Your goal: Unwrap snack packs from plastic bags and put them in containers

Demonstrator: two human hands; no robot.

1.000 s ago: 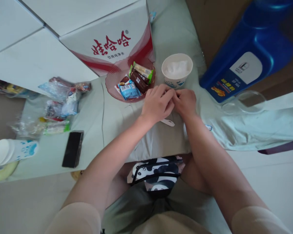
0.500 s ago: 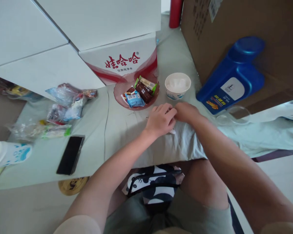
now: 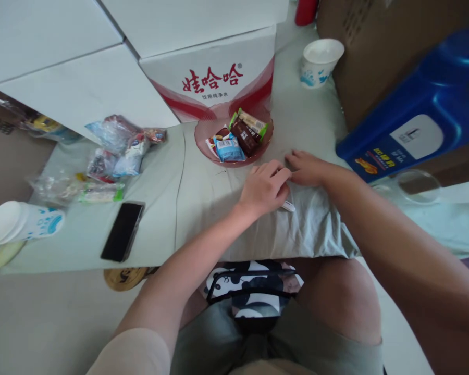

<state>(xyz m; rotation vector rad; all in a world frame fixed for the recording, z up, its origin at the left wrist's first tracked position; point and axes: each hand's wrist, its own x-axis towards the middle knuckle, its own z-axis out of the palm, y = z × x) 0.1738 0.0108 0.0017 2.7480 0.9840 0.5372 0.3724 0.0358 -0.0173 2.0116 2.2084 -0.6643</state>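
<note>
My left hand [image 3: 264, 188] rests on the pale green cloth in front of the glass bowl, its fingers curled. From under it sticks out the end of a slim white object [image 3: 288, 206]; the rest is covered by the hand, and I cannot make out its kind. Close beside it, my right hand [image 3: 308, 167] lies palm down with its fingers stretched out, near the left fingertips. Wrapped snacks [image 3: 244, 139] lie in the pinkish glass bowl [image 3: 203, 140] beyond my hands. Farther back stands a white paper cup [image 3: 321, 63] with a blue print.
A big blue bottle [image 3: 406, 114] leans at the right against a brown carton [image 3: 359, 67], near a clear round lid [image 3: 419, 186]. On the left are a phone [image 3: 123, 232], stacked paper cups [image 3: 27, 223] and bagged snacks [image 3: 117, 143]. A white-and-red carton [image 3: 214, 78] stands behind the bowl.
The paper cup now stands farther back, away from my hands. My right hand has drawn slightly apart from the left and its fingers have straightened. More of the white object shows. The view has shifted.
</note>
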